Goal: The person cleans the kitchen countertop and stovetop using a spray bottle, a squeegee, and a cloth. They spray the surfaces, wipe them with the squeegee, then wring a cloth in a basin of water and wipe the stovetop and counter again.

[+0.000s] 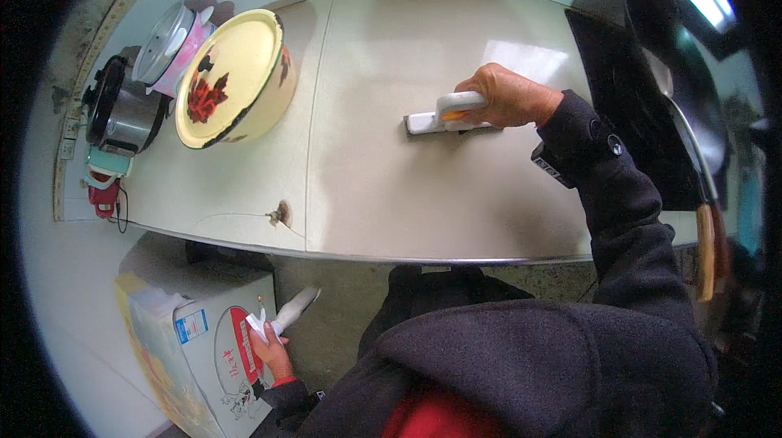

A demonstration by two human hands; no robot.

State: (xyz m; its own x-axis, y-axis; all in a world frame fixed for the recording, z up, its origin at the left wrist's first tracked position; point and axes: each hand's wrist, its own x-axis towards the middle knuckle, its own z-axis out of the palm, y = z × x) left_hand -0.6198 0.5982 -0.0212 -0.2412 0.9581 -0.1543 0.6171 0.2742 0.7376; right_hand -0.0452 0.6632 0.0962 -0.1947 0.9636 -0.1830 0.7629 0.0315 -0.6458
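My right hand (507, 96) is closed around the loop handle of a white wiper-like cleaning tool (423, 123) with an orange part inside the grip. The tool's long, dark-edged base rests on the pale countertop (379, 194). Low on the left, my left hand (273, 355) grips a white object (296, 310), probably a spray bottle; the fingers hide part of it. That hand is below the counter's front edge, in front of a printed box.
A yellow enamel lidded pot (244, 65), a pink pot with glass lid (177, 50) and a dark-lidded cooker (131, 111) stand left. A stained spot (281, 214) with a thin string marks the counter. Right is a black cooktop (617, 108) with a wooden-handled pan (705, 249); below left, the box (214, 310).
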